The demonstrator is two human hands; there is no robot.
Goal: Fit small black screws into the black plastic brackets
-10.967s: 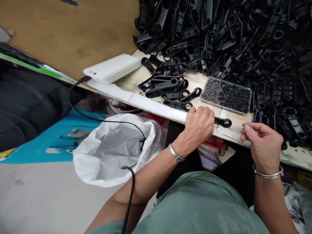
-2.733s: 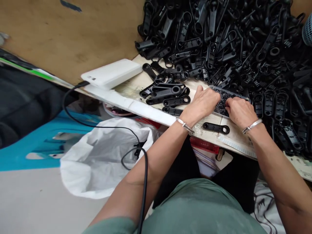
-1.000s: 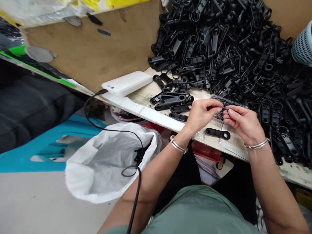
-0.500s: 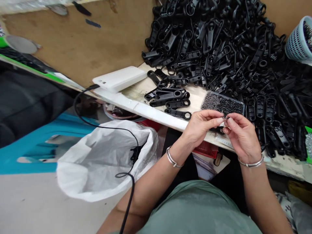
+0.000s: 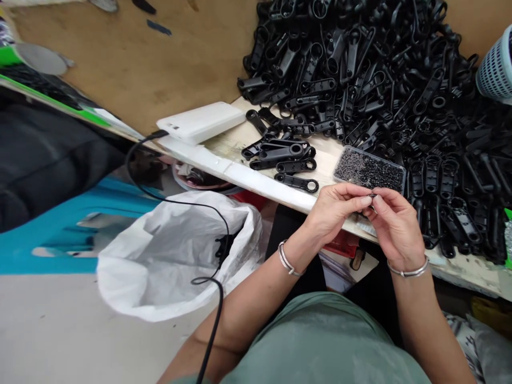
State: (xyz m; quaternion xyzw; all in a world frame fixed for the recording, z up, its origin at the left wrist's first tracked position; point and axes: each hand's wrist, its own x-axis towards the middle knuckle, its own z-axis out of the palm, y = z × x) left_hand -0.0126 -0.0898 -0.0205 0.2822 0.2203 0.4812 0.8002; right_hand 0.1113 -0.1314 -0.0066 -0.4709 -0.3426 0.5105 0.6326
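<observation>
A person in a sage-green shirt [image 5: 312,341], a metal bangle on each wrist, works with both hands brought together at the edge of a pale workbench [image 5: 328,146]. The left hand [image 5: 330,213] and the right hand [image 5: 402,226] meet tip to tip, thumb and forefinger of each pinched on a small dark piece [image 5: 372,196], its exact shape too small to tell; a fingertip hold from both sides likely suits something so tiny. The piece sits between the fingertips, above the bench edge

To the left of the near forearm, a white sack [image 5: 132,288] gapes upward, its mouth apparently left wide so things can drop in, and a black cable [image 5: 216,314] loops across it from a white power bank [image 5: 202,121] on the bench

Just beyond the hands rests a shallow clear plastic box [image 5: 376,157] of tiny grey and black parts, probably set there for a short reach. Beside it, to the left, a loose cluster of black plastic link arms [image 5: 276,152] lies within reach, apart from the large heap of similar parts [image 5: 348,64] behind. A pale-blue perforated basket [image 5: 495,69] stands at far right; a brown board [image 5: 136,64] backs the bench at left
</observation>
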